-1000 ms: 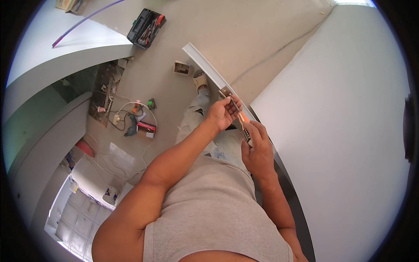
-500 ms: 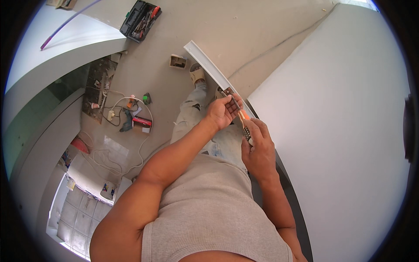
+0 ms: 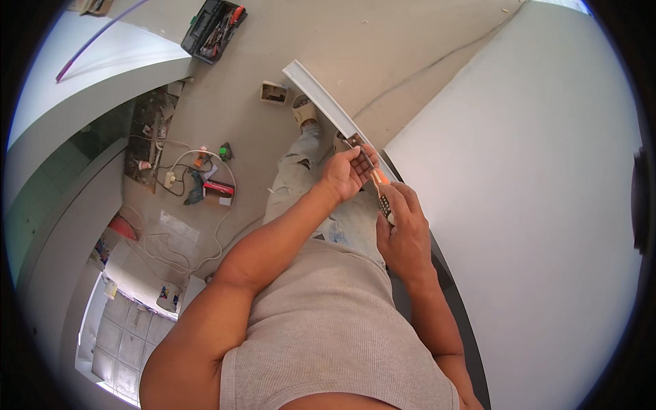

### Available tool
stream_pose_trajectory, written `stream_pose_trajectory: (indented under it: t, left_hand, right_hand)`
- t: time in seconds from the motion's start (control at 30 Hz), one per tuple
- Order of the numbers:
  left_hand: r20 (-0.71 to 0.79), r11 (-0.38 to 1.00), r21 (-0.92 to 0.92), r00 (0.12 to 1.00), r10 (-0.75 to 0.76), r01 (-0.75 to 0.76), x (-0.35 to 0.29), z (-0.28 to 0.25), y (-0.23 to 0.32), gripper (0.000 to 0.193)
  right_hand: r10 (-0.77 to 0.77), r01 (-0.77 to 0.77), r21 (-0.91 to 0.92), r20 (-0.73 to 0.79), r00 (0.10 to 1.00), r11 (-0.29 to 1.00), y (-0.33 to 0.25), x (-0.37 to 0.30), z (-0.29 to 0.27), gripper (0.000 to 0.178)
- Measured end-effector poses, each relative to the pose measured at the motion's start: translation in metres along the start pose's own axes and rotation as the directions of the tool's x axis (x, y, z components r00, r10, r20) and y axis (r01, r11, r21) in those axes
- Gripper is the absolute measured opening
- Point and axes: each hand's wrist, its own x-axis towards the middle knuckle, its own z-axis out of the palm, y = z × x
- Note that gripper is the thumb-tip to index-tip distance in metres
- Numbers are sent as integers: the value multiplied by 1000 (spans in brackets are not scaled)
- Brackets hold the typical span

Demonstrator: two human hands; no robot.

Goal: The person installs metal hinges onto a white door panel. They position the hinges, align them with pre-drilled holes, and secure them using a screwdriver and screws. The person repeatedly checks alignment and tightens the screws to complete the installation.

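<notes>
My right hand (image 3: 404, 232) is wrapped round the handle of a screwdriver (image 3: 380, 179), orange with a black dotted grip. Its thin shaft slants up and left to my left hand (image 3: 348, 174). There the thumb and forefinger pinch the shaft close to its tip, the other fingers curled loosely behind; whether a screw sits between them is too small to tell. The tip end is beside a brownish recess in a long white channel-shaped strip (image 3: 320, 96), which runs diagonally past my feet and along my right side.
A broad white panel (image 3: 533, 205) rises close on my right. On the floor to the left lie an open toolbox (image 3: 214, 31), a small box (image 3: 273, 93), a red box (image 3: 219, 188), a green-black tool (image 3: 225, 152) and looping cables (image 3: 217, 232). A white curved surface stands at the far left.
Both hands keep their hold on the screwdriver almost unmoved. The view has shifted slightly, so the floor objects appear a little further left.
</notes>
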Motion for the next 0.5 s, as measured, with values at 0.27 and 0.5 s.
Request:
stream_pose_trajectory:
  t: [0.27,0.5]
  left_hand:
    - [2,1000,-2,1000,14,-14,-3,1,0,25]
    - [8,1000,-7,1000,21,-21,-5,-2,-3,23]
  right_hand:
    - [-13,13,-9,11,1000,1000,-2,2,-2,50]
    - [-10,10,4,32,999,1000,0,0,-2,50]
